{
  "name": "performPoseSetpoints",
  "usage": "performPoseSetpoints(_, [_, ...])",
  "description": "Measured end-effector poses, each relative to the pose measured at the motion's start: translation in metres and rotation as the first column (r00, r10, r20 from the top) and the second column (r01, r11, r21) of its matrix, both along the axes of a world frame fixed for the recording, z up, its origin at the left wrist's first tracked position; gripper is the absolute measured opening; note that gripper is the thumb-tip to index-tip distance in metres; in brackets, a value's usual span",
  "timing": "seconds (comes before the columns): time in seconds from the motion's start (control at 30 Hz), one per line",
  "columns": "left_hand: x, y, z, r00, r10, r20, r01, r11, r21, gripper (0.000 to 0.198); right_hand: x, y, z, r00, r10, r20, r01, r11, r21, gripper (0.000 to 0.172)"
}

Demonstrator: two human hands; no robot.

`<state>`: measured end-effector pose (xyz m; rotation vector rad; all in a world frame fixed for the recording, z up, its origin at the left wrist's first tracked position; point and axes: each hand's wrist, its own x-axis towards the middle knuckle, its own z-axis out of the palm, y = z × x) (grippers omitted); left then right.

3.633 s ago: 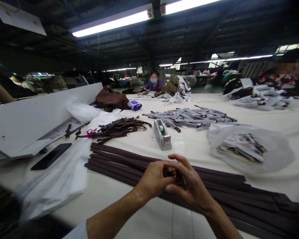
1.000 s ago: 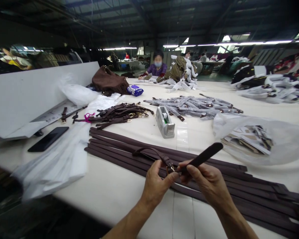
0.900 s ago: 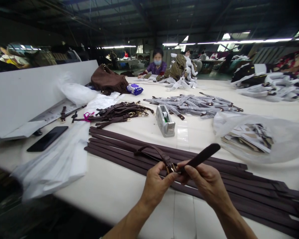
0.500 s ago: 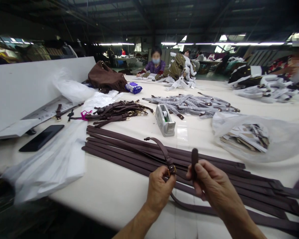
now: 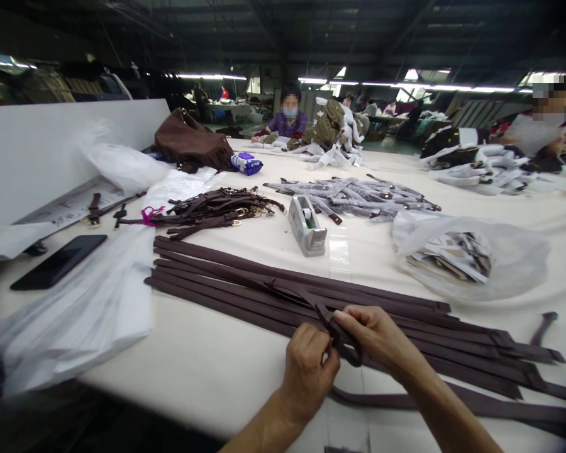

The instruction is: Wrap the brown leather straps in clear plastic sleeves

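Note:
My left hand (image 5: 310, 362) pinches a dark brown leather strap (image 5: 324, 313) from below. Its buckle, seen a moment ago, is mostly covered by my fingers. My right hand (image 5: 370, 330) grips the same strap from the right, its thumb pressed on the top. Between the two hands the strap bends into a small loop. Under and behind them several long brown straps (image 5: 217, 284) lie side by side across the table. One strap (image 5: 396, 401) runs off to the right beneath my right forearm.
Beyond the straps stands a grey tape dispenser (image 5: 307, 225). Short straps with gold hooks (image 5: 217, 211) and wrapped straps (image 5: 358, 196) lie behind. A plastic bag of scraps (image 5: 514, 264) is at right, a phone (image 5: 59, 262) and white plastic sheets (image 5: 104, 308) at left. A co-worker (image 5: 290, 119) sits opposite.
My right hand has moved left to my left hand, bringing the strap's free tip to the buckle area. The strap's upper part has swung lower. The view has shifted slightly.

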<state>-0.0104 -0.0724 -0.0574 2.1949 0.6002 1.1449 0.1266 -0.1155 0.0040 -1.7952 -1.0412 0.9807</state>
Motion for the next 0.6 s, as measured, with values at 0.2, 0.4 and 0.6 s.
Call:
performPoseSetpoints(0.2, [-0.002, 0.002, -0.008, 0.999, -0.033, 0.000, 0.033, 0.999, 0.019, 0.013, 0.019, 0.014, 0.027, 0.861, 0.361, 0.357, -0.432, 0.891, 0.142, 0.014])
performPoseSetpoints(0.4, [0.000, -0.003, -0.015, 0.998, -0.052, 0.017, 0.052, 0.998, 0.037, 0.011, 0.011, 0.042, 0.051, 0.520, 0.150, 0.841, -0.578, 0.787, 0.217, 0.013])
performPoseSetpoints(0.6, [-0.004, 0.004, -0.010, 0.998, 0.045, 0.042, -0.045, 0.999, -0.002, 0.009, -0.009, 0.061, 0.034, 0.857, -0.268, 0.440, -0.051, 0.805, 0.591, 0.042])
